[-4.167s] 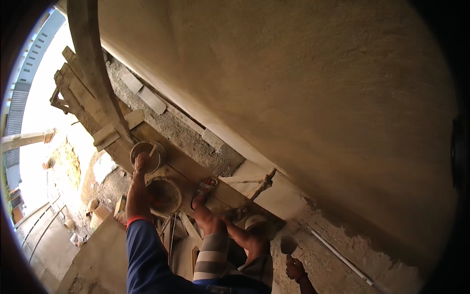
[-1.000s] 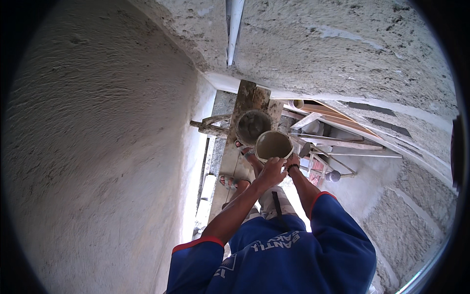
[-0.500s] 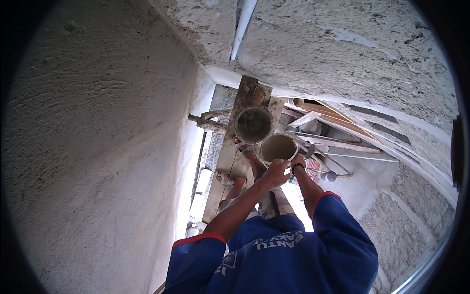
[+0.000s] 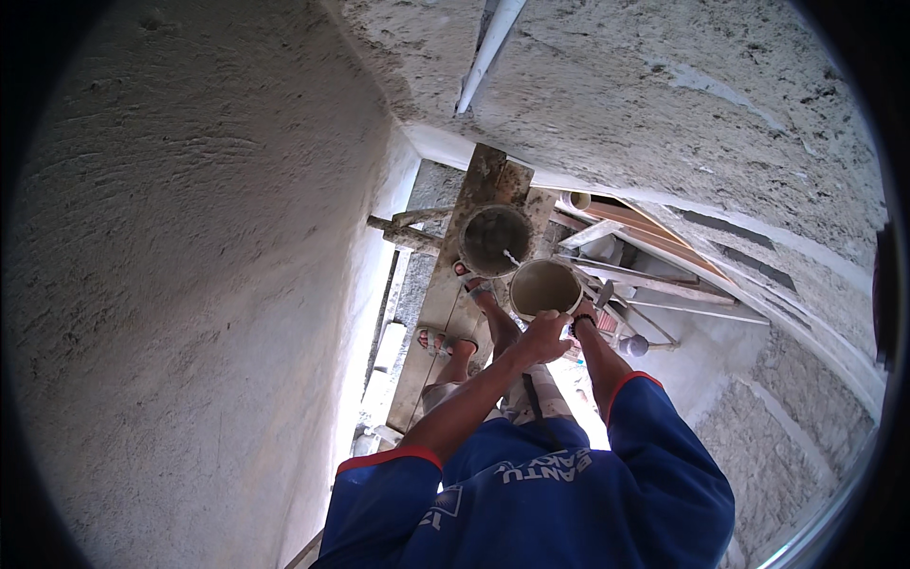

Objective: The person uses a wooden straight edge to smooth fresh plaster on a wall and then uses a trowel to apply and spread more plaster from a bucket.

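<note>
Head view shows the left forearm [image 4: 471, 391] reaching diagonally up and to the right, and the left hand [image 4: 542, 338] has its grip closed on the near side of the pale bucket [image 4: 533, 283]. The right arm [image 4: 607, 368] is almost straight, with the right hand [image 4: 584, 314] at the bucket's right side; how firmly its fingers are closed, I cannot tell. The bucket is tilted just beside the dark basin [image 4: 477, 239] on the planks [image 4: 440, 300], with a thin stream [image 4: 512, 257] between them.
</note>
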`<state>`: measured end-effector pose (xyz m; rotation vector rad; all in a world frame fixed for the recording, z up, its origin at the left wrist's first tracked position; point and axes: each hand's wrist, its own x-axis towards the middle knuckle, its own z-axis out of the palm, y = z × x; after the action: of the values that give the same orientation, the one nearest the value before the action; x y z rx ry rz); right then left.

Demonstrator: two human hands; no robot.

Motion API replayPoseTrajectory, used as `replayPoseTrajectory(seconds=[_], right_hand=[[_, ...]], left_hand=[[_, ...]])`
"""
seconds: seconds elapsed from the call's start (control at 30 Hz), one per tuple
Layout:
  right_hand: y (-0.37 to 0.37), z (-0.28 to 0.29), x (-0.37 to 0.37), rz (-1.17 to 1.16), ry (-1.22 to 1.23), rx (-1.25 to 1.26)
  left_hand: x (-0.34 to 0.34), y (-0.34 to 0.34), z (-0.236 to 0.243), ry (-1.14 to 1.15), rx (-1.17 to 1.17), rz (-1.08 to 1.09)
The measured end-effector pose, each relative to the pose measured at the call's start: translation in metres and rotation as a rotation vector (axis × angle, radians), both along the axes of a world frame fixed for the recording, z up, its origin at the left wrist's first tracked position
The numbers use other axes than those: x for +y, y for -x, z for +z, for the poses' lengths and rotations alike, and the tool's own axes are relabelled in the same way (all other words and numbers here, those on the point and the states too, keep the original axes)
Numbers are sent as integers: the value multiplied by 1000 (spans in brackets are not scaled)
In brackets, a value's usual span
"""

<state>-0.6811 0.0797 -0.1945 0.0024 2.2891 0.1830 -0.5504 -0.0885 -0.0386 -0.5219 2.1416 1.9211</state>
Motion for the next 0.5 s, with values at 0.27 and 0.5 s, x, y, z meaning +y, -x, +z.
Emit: replayPoseTrajectory(seconds=[0.27, 0.5], right_hand=[[2, 4, -8, 14, -22, 10], [11, 10, -21, 34, -6, 12]], left_hand=[[-1, 0, -4, 20, 26, 19], [-7, 1, 1, 67, 37, 52]])
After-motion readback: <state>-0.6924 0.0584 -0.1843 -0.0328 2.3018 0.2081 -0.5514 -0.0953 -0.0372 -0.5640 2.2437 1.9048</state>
